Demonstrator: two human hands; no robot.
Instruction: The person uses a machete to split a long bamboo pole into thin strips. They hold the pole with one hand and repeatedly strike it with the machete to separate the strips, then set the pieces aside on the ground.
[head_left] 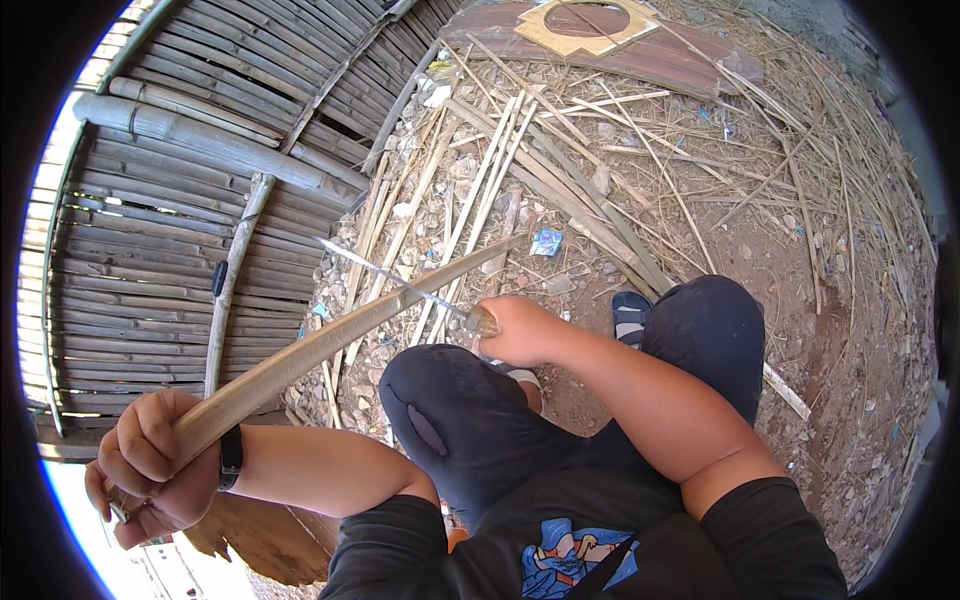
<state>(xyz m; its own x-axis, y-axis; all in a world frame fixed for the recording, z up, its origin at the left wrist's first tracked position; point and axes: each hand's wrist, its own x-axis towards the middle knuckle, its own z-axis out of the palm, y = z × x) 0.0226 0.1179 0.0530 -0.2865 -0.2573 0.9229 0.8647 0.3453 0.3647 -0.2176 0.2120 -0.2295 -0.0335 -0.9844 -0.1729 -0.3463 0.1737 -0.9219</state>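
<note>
From my feed: left hand [155,460] wrapped round the near end of a long bamboo piece [300,362], which slants up and right, ahead of the person's knees. Right hand [515,332] closed about the handle of a knife [445,302], blade crossing the piece; contact I cannot tell. My judgement: this piece unfinished, one length, no clear cut at the blade. Split slats [480,180] lie beyond; done or waiting, I cannot tell
</note>
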